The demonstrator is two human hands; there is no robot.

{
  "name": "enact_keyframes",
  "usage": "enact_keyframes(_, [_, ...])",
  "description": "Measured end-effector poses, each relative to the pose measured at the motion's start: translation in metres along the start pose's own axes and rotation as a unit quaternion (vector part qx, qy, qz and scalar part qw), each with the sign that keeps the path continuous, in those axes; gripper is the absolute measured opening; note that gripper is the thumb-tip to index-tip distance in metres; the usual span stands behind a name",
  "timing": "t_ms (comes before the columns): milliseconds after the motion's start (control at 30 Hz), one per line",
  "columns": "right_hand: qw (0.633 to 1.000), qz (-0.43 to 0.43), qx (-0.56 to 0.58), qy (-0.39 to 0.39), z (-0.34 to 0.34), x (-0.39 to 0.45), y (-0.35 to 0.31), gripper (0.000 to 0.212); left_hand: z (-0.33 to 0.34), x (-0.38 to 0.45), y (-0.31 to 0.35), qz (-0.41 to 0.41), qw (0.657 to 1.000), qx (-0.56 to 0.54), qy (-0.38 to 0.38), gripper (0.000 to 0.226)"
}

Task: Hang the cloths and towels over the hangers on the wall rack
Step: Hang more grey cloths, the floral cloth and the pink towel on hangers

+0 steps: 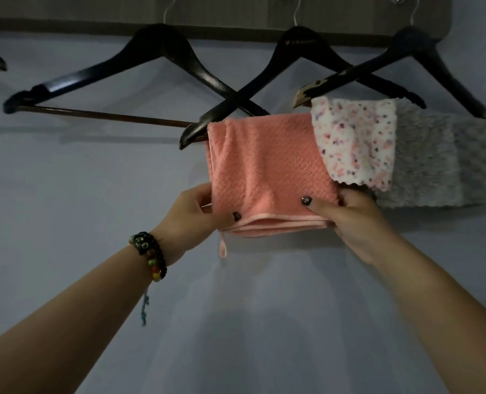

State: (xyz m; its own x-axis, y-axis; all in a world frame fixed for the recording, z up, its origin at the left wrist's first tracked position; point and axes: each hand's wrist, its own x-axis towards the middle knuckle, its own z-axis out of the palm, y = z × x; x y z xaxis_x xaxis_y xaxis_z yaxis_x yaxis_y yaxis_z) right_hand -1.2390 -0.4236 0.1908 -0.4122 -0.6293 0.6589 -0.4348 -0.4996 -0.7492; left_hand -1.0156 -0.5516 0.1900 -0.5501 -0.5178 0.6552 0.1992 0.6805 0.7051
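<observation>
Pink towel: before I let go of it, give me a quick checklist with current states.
1. Pink towel draped over the middle hanger's bar: ok, it hangs doubled.
2. Left hand pinches the lower left corner: ok.
3. Right hand pinches the lower right corner: ok.
4. Bottom edges level: ok, roughly even.
5. Clear of the spotted cloth: not ok, that cloth overlaps the towel's upper right part.
6. Middle hanger's hook seated on the rack: cannot tell, the hook's top is out of frame.
</observation>
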Motion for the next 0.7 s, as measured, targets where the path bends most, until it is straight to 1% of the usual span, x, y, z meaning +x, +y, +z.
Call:
enact_keyframes(33, [0.999,-0.006,-0.034,0.01,0.0,-0.003,-0.002,0.019,-0.002,0.0,0.001,-0.009,1.0,0.016,0.014,0.037])
enact_keyframes(100, [0.995,-0.014,-0.097,0.019,0.001,-0.009,-0.009,0.014,-0.009,0.003,0.008,-0.022,0.994,0.063,0.09,0.034])
enact_keyframes(133, [0.993,-0.017,-0.116,0.024,0.003,-0.011,-0.015,0.015,-0.011,0.005,0.015,-0.017,0.987,0.076,0.138,0.033])
enact_keyframes(167, [0.992,-0.021,-0.123,0.033,0.005,-0.011,-0.021,0.021,-0.013,0.009,0.025,-0.005,0.98,0.083,0.181,0.032])
enact_keyframes(200, [0.992,-0.021,-0.118,0.049,0.007,-0.008,-0.026,0.033,-0.013,0.012,0.035,0.008,0.973,0.093,0.213,0.03])
enact_keyframes(267, [0.994,-0.006,-0.071,0.081,0.013,0.003,-0.038,0.069,-0.012,0.023,0.055,0.014,0.96,0.133,0.248,0.03])
enact_keyframes(300, [0.996,0.005,-0.033,0.084,0.017,0.011,-0.046,0.083,-0.011,0.029,0.062,0.005,0.953,0.156,0.259,0.032])
enact_keyframes(333, [0.997,0.018,0.007,0.072,0.02,0.02,-0.051,0.091,-0.011,0.035,0.067,-0.009,0.947,0.173,0.27,0.034])
enact_keyframes(367, [0.998,0.03,0.037,0.049,0.023,0.028,-0.055,0.089,-0.012,0.041,0.07,-0.025,0.943,0.174,0.283,0.035])
enact_keyframes(400, [0.997,0.035,0.056,0.025,0.028,0.035,-0.059,0.083,-0.014,0.047,0.072,-0.041,0.941,0.155,0.299,0.035])
enact_keyframes(467, [0.996,0.048,0.075,0.003,0.04,0.044,-0.067,0.069,-0.021,0.052,0.078,-0.072,0.941,0.085,0.321,0.031])
enact_keyframes(533, [0.993,0.064,0.095,-0.002,0.053,0.05,-0.068,0.055,-0.028,0.052,0.083,-0.101,0.939,0.012,0.327,0.031])
enact_keyframes(600, [0.988,0.083,0.126,0.007,0.064,0.053,-0.068,0.051,-0.036,0.052,0.087,-0.124,0.936,-0.058,0.323,0.038])
enact_keyframes(633, [0.985,0.093,0.146,0.014,0.07,0.053,-0.068,0.049,-0.039,0.051,0.088,-0.131,0.936,-0.091,0.314,0.036])
enact_keyframes(700, [0.979,0.113,0.17,0.016,0.08,0.054,-0.067,0.049,-0.045,0.049,0.09,-0.146,0.935,-0.127,0.297,0.024])
